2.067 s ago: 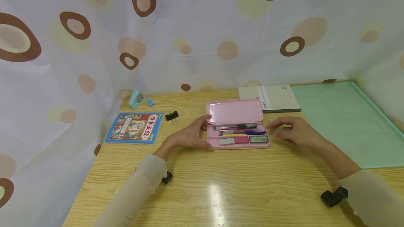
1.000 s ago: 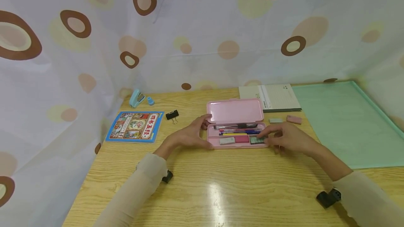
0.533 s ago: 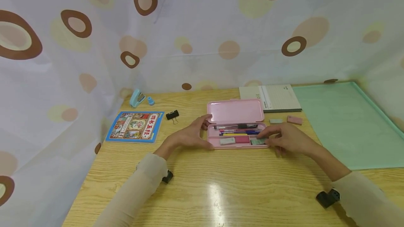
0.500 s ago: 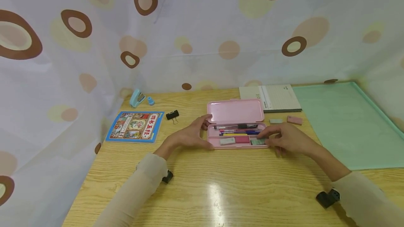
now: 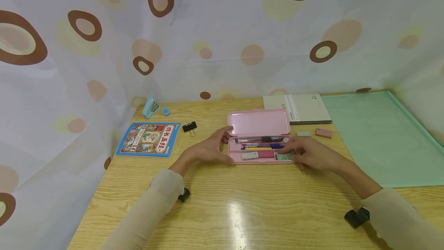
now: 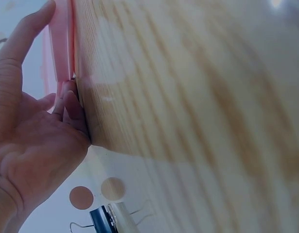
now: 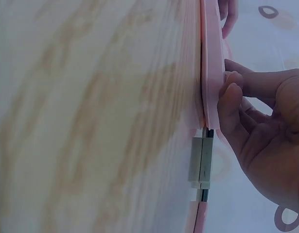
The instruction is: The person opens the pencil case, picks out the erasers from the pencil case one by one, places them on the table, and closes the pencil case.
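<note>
A pink pencil case (image 5: 258, 122) lies with its lid folded back, holding several pens (image 5: 261, 146) in its rear section. Its front section holds a white eraser (image 5: 250, 155), a deep pink block (image 5: 266, 154) and, in the right compartment, a grey-green eraser (image 5: 284, 156). My left hand (image 5: 209, 149) grips the case's left end, thumb along the front wall (image 6: 61, 43). At the right compartment, my right hand (image 5: 313, 152) pinches the grey-green eraser between thumb and bent index finger; in the right wrist view the rim (image 7: 215, 73) hides that eraser.
Behind the right hand lie a pale green eraser (image 5: 303, 133) and a pink eraser (image 5: 324, 133). A notebook (image 5: 305, 108) and a mint tray (image 5: 385, 138) are farther right. On the left are a booklet (image 5: 149, 139), a stapler (image 5: 150, 108), a small blue item (image 5: 165, 111) and a binder clip (image 5: 189, 127).
My right hand has come from beside the pale green eraser on the table leftward into the case's right compartment, fingers shifting slightly farther left over the grey-green eraser. The left hand stays put.
</note>
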A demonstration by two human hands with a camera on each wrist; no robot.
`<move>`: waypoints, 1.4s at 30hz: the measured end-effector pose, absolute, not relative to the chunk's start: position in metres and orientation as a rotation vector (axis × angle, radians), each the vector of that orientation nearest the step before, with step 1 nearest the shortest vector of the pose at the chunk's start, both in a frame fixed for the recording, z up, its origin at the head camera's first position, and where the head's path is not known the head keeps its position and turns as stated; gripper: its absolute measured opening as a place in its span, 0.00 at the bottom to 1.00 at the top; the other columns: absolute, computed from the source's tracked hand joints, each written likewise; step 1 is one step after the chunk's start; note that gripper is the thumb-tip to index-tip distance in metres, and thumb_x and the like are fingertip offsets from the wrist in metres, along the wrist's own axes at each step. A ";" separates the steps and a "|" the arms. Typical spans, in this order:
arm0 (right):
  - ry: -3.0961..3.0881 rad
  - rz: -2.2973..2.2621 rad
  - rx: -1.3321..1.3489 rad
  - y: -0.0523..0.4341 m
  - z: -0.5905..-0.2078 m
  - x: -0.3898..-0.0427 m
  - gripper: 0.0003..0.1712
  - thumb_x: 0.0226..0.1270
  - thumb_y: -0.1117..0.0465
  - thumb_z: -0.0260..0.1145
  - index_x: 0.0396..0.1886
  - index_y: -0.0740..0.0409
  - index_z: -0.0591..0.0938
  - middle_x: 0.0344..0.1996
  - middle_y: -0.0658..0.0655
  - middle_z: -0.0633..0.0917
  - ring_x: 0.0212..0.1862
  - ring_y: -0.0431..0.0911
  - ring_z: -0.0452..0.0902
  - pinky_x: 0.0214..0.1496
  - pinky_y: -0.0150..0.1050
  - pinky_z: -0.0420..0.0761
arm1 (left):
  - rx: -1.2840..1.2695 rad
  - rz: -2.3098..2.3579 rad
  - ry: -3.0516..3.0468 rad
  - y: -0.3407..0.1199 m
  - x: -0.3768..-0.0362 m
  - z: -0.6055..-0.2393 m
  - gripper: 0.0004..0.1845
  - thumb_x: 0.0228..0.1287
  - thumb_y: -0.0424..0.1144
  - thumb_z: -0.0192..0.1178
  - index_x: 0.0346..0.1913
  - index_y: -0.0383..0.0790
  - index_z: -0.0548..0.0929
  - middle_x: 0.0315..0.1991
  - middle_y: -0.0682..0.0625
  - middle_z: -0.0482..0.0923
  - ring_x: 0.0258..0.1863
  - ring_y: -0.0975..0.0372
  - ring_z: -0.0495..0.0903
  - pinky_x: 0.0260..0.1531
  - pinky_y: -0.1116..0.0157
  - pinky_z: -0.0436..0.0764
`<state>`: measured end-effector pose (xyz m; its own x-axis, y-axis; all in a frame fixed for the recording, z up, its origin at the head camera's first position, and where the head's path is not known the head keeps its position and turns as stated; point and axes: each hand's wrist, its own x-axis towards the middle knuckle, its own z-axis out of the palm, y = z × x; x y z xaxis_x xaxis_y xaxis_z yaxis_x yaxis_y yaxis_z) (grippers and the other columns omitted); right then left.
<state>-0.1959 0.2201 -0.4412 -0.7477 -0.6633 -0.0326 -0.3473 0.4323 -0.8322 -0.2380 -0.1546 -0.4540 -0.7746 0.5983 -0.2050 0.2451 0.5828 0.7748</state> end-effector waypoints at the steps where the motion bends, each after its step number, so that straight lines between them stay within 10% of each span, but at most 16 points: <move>1: 2.336 -1.234 -0.879 0.220 -0.441 -0.196 0.19 0.75 0.75 0.60 0.61 0.62 0.84 0.48 0.62 0.78 0.18 0.45 0.75 0.19 0.36 0.77 | 0.674 1.061 2.365 -0.154 -0.238 -0.454 0.64 0.52 0.50 0.80 0.84 0.49 0.47 0.67 0.51 0.63 0.65 0.60 0.64 0.71 0.60 0.66; 35: 2.547 -1.289 -0.638 0.217 -0.438 -0.193 0.09 0.72 0.66 0.68 0.46 0.52 0.90 0.32 0.55 0.87 0.13 0.39 0.63 0.16 0.35 0.66 | 0.682 1.057 2.376 -0.154 -0.238 -0.453 0.63 0.51 0.49 0.81 0.83 0.48 0.48 0.66 0.50 0.64 0.64 0.59 0.65 0.70 0.60 0.66; 42: 2.496 -1.446 -0.468 0.233 -0.436 -0.197 0.07 0.74 0.61 0.69 0.48 0.53 0.89 0.47 0.59 0.88 0.12 0.43 0.63 0.15 0.40 0.68 | 0.673 1.058 2.376 -0.153 -0.236 -0.452 0.63 0.51 0.49 0.81 0.83 0.48 0.48 0.66 0.49 0.64 0.64 0.59 0.64 0.70 0.59 0.66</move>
